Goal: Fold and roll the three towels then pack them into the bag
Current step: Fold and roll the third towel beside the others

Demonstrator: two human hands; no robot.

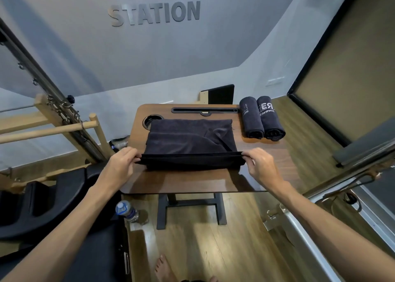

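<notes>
A dark grey towel (pixel 189 139) lies folded flat on the wooden table (pixel 192 180), partly over the cup hole. Its near edge is lifted off the table. My left hand (pixel 124 161) pinches the near left corner and my right hand (pixel 259 161) pinches the near right corner. Two rolled dark towels (pixel 261 117) with white lettering lie side by side at the table's far right. No bag is clearly in view.
A cup hole (pixel 149 119) and a long slot (pixel 205 111) mark the table's far side. A water bottle (pixel 126 210) stands on the floor at the left, beside black padded equipment (pixel 53 207). Metal frames flank both sides. A bare foot (pixel 163 269) shows below.
</notes>
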